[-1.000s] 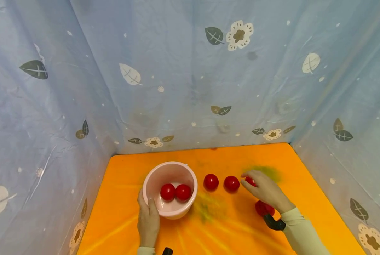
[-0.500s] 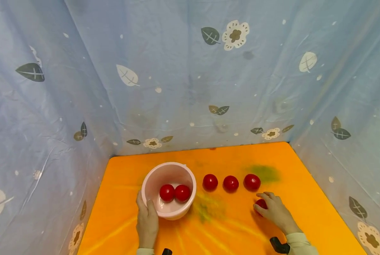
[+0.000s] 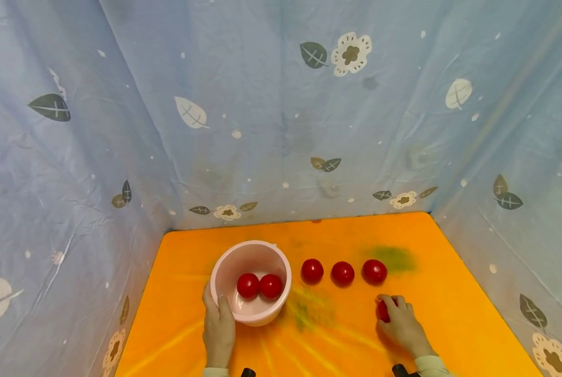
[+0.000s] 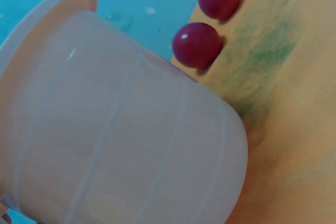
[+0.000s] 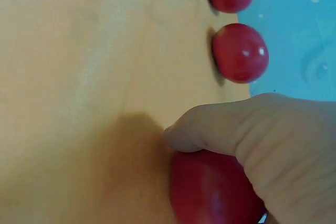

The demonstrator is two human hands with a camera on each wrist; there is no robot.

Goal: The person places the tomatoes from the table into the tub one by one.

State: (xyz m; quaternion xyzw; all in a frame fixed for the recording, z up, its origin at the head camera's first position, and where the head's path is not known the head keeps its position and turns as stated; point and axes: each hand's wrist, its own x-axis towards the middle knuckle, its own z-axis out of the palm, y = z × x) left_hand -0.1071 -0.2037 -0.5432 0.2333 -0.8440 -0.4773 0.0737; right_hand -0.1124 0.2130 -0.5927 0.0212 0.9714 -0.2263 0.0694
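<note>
A pale pink bucket point(image 3: 251, 318) leans toward me on the orange table, with two shiny red balls point(image 3: 248, 286) inside. My left hand point(image 3: 218, 330) grips its left side, thumb toward the near wall; in the left wrist view the ribbed wall of the bucket point(image 4: 121, 124) fills much of the picture. At the right, my right hand point(image 3: 405, 327) holds a red ball point(image 3: 383, 312) on the table, fingers curled over its far side. The right wrist view shows the thumb against this red ball point(image 5: 212, 190), the other fingers hidden.
Three more red balls point(image 3: 343, 274) stand in a row between the bucket and my right hand, toward the back. Blue patterned curtain point(image 3: 281, 131) rises behind the orange table point(image 3: 337, 351) and along both sides.
My right hand has left the rightmost ball of the row, now in line with the others, and moved nearer to me, taking hold of another ball. The left hand and bucket stay put.
</note>
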